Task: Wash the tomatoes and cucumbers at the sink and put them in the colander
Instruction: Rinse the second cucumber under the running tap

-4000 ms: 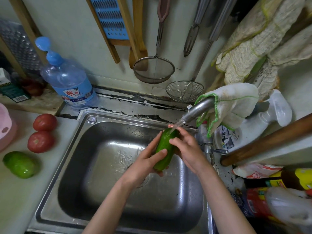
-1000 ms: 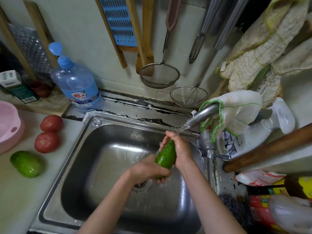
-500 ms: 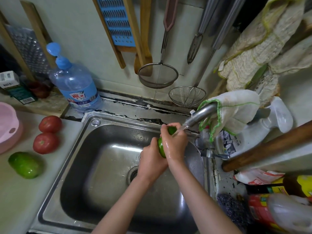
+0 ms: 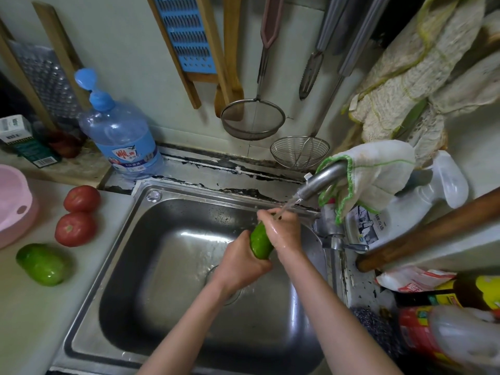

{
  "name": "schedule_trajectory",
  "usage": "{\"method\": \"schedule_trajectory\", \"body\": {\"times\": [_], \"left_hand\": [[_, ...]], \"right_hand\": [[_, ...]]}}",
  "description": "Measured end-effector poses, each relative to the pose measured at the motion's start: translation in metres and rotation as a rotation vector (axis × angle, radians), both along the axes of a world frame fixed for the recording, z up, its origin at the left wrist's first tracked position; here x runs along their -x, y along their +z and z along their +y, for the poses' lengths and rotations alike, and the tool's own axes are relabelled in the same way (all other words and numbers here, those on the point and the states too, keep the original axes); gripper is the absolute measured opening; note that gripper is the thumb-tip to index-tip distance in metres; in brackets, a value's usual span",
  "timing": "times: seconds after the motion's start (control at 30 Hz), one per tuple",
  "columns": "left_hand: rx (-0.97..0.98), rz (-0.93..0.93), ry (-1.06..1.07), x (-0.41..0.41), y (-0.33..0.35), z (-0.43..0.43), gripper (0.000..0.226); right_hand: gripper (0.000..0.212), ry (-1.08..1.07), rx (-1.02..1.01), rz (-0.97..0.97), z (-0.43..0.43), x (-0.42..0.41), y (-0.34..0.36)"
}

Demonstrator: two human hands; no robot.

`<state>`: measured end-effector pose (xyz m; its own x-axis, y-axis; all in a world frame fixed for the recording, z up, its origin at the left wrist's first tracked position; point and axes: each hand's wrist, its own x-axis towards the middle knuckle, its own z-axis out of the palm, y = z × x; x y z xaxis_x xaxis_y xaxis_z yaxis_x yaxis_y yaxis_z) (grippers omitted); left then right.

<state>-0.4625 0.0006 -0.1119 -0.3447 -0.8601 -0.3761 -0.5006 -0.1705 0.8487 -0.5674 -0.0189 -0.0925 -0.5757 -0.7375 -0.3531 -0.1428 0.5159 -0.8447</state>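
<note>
Both hands are rubbing the cucumber [image 4: 261, 243] over the sink [image 4: 189, 190], under the stream from the tap [image 4: 319, 182]. The right hand [image 4: 284, 231] is sliding up to wrap its top end, baring more green than 0.5 s ago, while the left hand [image 4: 240, 259] is gripping its bottom end. This wash is probably almost done; 2 tomatoes [image 4: 75, 228] and another cucumber [image 4: 43, 263] are waiting near the pink colander [image 4: 13, 204].

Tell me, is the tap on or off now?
On. A thin stream of water falls from the tap onto the right hand holding the cucumber.
</note>
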Motion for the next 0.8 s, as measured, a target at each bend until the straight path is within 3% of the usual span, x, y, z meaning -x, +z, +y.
{"method": "schedule_trajectory", "body": {"times": [0.07, 0.17, 0.23, 0.3, 0.37, 0.5, 0.57, 0.67, 0.73, 0.8], "left_hand": [[-0.021, 0.026, 0.008, 0.0, 0.0, -0.002, 0.036], [0.16, -0.018, -0.034, 0.0, 0.0, -0.006, 0.015], [0.256, -0.092, -0.069, 0.001, 0.002, -0.005, 0.015], [0.237, -0.145, -0.049, 0.002, 0.003, -0.001, 0.033], [0.216, -0.192, -0.052, 0.003, 0.007, 0.002, 0.037], [0.21, -0.234, -0.079, 0.001, 0.007, 0.001, 0.033], [0.204, -0.201, -0.057, 0.0, 0.006, -0.003, 0.03], [0.243, -0.099, -0.028, 0.0, 0.004, -0.007, 0.023], [0.276, -0.099, -0.054, -0.002, 0.004, -0.007, 0.024], [0.297, -0.161, -0.115, -0.001, 0.005, -0.004, 0.035]], "right_hand": [[0.011, 0.104, 0.047, 0.1, 0.011, -0.005, 0.006], [0.06, 0.425, 0.052, 0.416, 0.028, -0.016, 0.002], [0.066, 0.416, 0.062, 0.389, 0.03, -0.016, -0.002], [0.04, 0.289, 0.1, 0.346, 0.024, -0.009, -0.002], [0.02, 0.179, 0.071, 0.247, 0.013, 0.003, 0.001], [0.03, 0.148, -0.032, -0.062, 0.006, 0.016, 0.006], [0.031, 0.182, -0.006, 0.161, 0.017, 0.004, 0.006], [0.057, 0.495, 0.03, 0.646, 0.045, -0.024, 0.004], [0.058, 0.617, 0.053, 0.709, 0.048, -0.024, 0.001], [0.049, 0.607, 0.031, 0.696, 0.036, -0.007, -0.003]]}}
